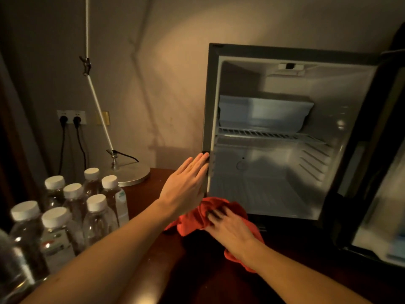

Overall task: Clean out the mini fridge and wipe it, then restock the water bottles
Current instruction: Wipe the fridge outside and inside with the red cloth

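Mini fridge [285, 137]: stood on the dark wood counter [153, 270], door [372, 172] swung open to the right; black frame, pale smooth plastic liner, ribbed side walls; nothing seen stored inside.
Wire shelf [269, 133]: thin white metal bars, level across the middle of the cavity; a bluish boxy freezer compartment [263, 113] sat above it.
Left hand [186, 185]: fingers straight and pressed together, flat against the fridge's left front edge, apparently steadying it.
Right hand [230, 227]: lay on the cloth at the fridge's lower front lip; blurred, so whether the fingers gripped or only pressed, cannot tell.
Cloth [197, 218]: red, soft, crumpled, partly trailing onto the counter.
Water bottles [72, 211]: clear ribbed plastic, white screw caps, clustered on the counter at left, well apart from the fridge; none restocked.
Desk lamp [129, 174]: round metal base behind the bottles, slim white arm rising.
Risk, bottles: a left elbow swing could topple the close-packed cluster.
Risk, shelf: a hard wipe might unseat the light wire shelf.
Risk, fridge: without bracing, pushing inside could slide the unit back.
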Motion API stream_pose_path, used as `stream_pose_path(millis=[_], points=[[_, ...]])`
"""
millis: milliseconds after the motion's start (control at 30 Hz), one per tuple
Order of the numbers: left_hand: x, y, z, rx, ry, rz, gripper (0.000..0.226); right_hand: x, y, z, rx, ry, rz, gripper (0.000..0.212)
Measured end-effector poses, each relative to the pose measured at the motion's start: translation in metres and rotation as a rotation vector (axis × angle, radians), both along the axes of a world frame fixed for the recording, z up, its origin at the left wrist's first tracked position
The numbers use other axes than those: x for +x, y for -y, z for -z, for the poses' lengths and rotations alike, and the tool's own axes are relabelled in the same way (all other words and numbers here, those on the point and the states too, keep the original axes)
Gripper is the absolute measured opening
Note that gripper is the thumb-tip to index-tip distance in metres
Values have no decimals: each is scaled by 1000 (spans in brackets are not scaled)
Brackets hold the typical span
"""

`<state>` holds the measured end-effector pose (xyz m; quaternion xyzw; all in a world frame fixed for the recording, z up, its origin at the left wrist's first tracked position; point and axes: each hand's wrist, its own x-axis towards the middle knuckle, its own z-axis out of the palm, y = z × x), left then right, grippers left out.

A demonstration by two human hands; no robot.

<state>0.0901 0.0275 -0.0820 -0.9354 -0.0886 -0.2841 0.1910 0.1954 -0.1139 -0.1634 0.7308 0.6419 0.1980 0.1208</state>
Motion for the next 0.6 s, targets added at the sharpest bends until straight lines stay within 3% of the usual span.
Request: stream_pose_path(millis=[133, 233, 333, 433, 600], points=[[3, 7, -2, -8, -5, 1, 73, -4, -7, 3, -69, -127, 93, 44], [9, 13, -4, -40, 9, -22, 73, 6, 8, 6, 170, -221, 83, 39], [21, 29, -9, -50, -7, -14, 73, 20, 38, 4, 126, -248, 199, 42], [42, 56, -15, -48, -4, 45, 71, 30, 79, 0, 229, -236, 213, 57], [75, 106, -27, -72, 21, 151, 66, 40, 176, -2, 506, -488, 289, 55]])
